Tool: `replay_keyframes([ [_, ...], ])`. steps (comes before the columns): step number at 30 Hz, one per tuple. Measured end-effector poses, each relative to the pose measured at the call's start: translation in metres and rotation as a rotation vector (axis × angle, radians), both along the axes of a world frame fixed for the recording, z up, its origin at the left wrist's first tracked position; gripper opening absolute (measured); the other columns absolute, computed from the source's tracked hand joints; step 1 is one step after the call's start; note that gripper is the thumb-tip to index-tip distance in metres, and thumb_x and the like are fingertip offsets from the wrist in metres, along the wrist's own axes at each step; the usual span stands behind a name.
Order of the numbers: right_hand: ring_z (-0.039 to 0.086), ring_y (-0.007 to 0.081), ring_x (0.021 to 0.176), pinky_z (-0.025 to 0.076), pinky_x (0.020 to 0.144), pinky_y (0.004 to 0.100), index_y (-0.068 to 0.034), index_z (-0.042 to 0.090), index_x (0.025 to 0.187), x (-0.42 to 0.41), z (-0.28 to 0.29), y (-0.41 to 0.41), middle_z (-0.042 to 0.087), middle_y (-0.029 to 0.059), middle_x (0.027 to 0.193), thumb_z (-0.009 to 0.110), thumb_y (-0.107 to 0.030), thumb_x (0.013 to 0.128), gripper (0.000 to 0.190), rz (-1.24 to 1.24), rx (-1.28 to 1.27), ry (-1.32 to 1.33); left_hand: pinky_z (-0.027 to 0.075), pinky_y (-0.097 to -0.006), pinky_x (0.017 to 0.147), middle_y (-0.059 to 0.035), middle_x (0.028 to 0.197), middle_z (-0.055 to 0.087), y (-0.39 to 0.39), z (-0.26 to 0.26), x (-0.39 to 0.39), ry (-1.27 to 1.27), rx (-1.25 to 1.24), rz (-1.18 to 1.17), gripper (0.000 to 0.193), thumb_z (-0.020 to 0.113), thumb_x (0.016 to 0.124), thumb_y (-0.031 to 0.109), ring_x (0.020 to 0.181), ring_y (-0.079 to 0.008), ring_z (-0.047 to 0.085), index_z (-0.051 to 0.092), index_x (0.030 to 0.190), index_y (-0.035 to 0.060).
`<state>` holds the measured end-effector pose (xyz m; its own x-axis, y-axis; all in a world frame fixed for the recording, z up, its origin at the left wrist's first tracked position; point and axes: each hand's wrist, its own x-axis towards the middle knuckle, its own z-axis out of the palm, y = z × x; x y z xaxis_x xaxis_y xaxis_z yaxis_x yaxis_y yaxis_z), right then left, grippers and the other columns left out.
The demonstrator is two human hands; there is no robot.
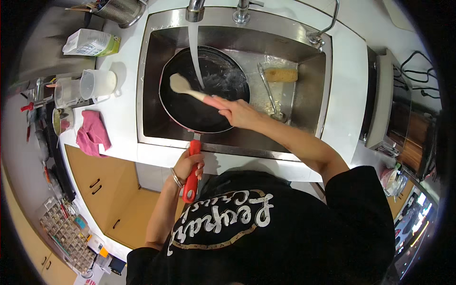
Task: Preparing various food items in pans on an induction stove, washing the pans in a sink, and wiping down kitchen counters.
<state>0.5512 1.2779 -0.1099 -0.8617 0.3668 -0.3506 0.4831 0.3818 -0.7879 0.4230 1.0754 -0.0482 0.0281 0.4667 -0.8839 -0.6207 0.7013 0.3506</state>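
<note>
My left hand [188,165] grips the red handle of a black frying pan [213,110] that sits in the steel sink [310,92]. Water from the faucet [195,12] runs down into the pan. In my right hand [238,112] is a long brush [180,84] with a pale head and a pink handle, held over the pan. To the pan's right, on the sink floor, lie a yellow sponge [281,75] and a metal ladle [267,87] leaning beside it. Whether the brush head touches the pan is hard to tell.
Left of the sink, the white counter [123,117] holds a pink cloth [93,133], plastic measuring jugs [98,84], a carton [93,42] and a metal utensil holder [121,10]. A small curved tap [326,30] stands at the sink's back right corner.
</note>
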Motion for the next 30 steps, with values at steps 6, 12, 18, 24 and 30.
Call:
replay_keyframes([
  [6,0.059,0.0259,0.090,0.045,0.081,0.0341,-0.019,0.035,0.129,0.063,0.031,0.031,0.055,0.0170,0.109,0.045,-0.017,0.086,0.045,0.423,-0.203,0.060,0.041,-0.0264,0.035,-0.0037,0.053,0.042,-0.007,0.004,-0.003,0.022,-0.028,-0.035,0.009,0.050,0.075,0.009,0.036,-0.0118,0.040,0.042,0.076,0.0036],
  [12,0.060,0.0292,0.069,0.047,0.066,0.0395,-0.016,0.038,0.127,-0.017,-0.013,0.026,0.061,0.0159,0.083,0.040,-0.020,0.087,0.040,0.127,-0.053,0.137,0.040,-0.0253,0.034,-0.0024,0.052,0.042,0.003,-0.001,0.001,0.087,-0.036,-0.020,0.010,0.049,0.077,0.009,0.034,-0.0102,0.038,0.043,0.071,0.0042],
  [18,0.058,0.0251,0.056,0.047,0.051,0.0349,-0.034,0.031,0.130,0.094,-0.027,0.057,0.060,0.0139,0.073,0.044,-0.002,0.079,0.062,0.385,0.145,-0.236,0.041,-0.0255,0.035,-0.0032,0.053,0.042,-0.004,0.003,-0.007,-0.032,0.020,-0.015,0.008,0.050,0.074,0.008,0.036,-0.0109,0.040,0.043,0.074,0.0037],
  [24,0.059,0.0334,0.066,0.047,0.060,0.0412,-0.032,0.036,0.127,0.092,-0.036,0.035,0.061,0.0167,0.085,0.050,-0.014,0.081,0.051,0.300,0.068,-0.045,0.039,-0.0257,0.033,-0.0024,0.051,0.042,-0.002,-0.001,-0.013,-0.027,0.030,0.034,0.015,0.049,0.078,0.012,0.033,-0.0103,0.038,0.041,0.067,0.0061],
  [30,0.058,0.0370,0.069,0.047,0.061,0.0437,-0.030,0.030,0.128,0.007,-0.061,0.057,0.059,0.0194,0.084,0.045,-0.013,0.083,0.050,-0.054,0.224,-0.114,0.040,-0.0270,0.033,-0.0031,0.052,0.042,0.008,0.008,-0.002,0.136,-0.078,-0.034,0.010,0.051,0.076,0.010,0.033,-0.0117,0.038,0.042,0.076,0.0048],
])
